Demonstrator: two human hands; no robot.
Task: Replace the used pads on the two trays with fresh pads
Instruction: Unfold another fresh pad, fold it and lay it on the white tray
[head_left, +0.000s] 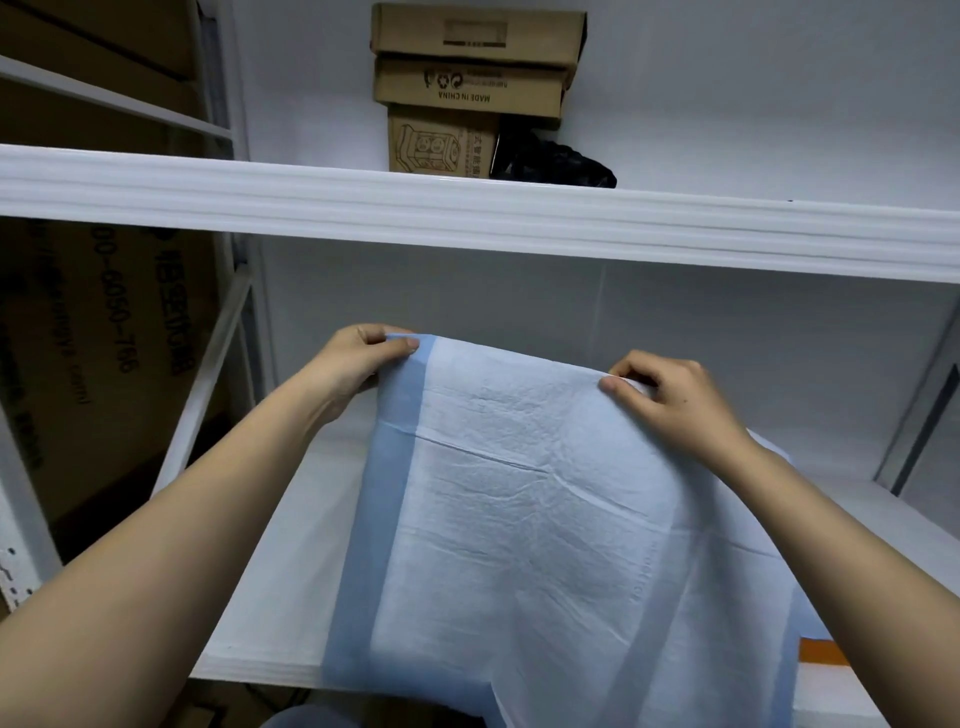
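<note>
A white absorbent pad (540, 519) with a blue border hangs spread out in front of me above the lower white shelf (270, 597). My left hand (358, 364) pinches its top left corner at the blue strip. My right hand (670, 400) pinches the top edge further right. The pad drapes down past the shelf's front edge, creased by fold lines. No tray shows in the view; the pad hides most of the shelf's right side.
An upper white shelf (467, 213) crosses the view and carries stacked cardboard boxes (467, 88) and a black bag (556, 161). Large cardboard cartons (104, 364) stand behind the rack's left upright. An orange and white thing (823, 652) peeks out at the lower right.
</note>
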